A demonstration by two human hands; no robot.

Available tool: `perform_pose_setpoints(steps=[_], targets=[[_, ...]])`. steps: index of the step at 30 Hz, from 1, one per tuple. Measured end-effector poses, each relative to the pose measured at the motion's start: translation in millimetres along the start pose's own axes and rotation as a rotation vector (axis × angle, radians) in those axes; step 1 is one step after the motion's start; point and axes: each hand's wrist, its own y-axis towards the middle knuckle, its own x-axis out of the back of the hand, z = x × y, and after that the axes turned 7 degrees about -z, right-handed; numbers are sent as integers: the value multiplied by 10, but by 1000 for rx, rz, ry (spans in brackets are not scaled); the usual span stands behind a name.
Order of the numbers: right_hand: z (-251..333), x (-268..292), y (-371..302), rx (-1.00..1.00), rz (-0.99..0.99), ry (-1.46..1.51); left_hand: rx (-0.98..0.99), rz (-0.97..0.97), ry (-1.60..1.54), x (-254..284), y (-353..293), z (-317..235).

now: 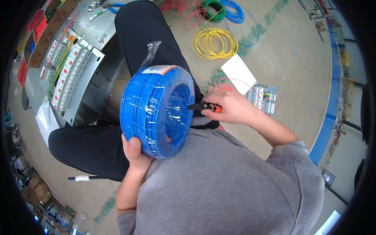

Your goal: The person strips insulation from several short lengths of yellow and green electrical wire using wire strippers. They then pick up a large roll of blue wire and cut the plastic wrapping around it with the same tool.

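Note:
A thick coil of blue wire, wrapped in clear plastic film, stands tilted over my lap. My left hand grips its lower rim, with the thumb on the outside and a fingertip showing in the hollow centre. A loose strip of film sticks up from the coil's top, near a label. Closed around wire strippers with black jaws and orange handles, my right hand is at the coil's right side. The jaw tips are at the inner edge of the coil; whether they touch the film I cannot tell.
Yellow, green and blue wire coils lie on the floor ahead. A white sheet and a small breaker panel lie to the right. At left, a breaker assembly sits by a metal table with tools.

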Motion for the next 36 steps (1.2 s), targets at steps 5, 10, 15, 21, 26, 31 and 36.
perform_pose_setpoints(steps=[5, 10, 15, 21, 26, 31, 36], targets=[[37, 195, 88, 20, -24, -143, -9, 16, -7, -27, 1, -22], [43, 144, -44, -26, 101, -39, -57, -72, 190, -51, -4, 17], [-118, 84, -43, -33, -114, 88, -44, -67, 157, -72, -4, 3], [2, 46, -75, -153, 130, 210, -3, 24, -27, 63, 43, 7], [-109, -112, -55, -214, -38, 569, -25, -50, -12, -13, 102, -9], [31, -483, 375, -329, -234, 934, 91, -9, -277, 134, 333, 97], [332, -519, 591, -307, -316, 906, 221, 74, -564, 329, 454, 284]])
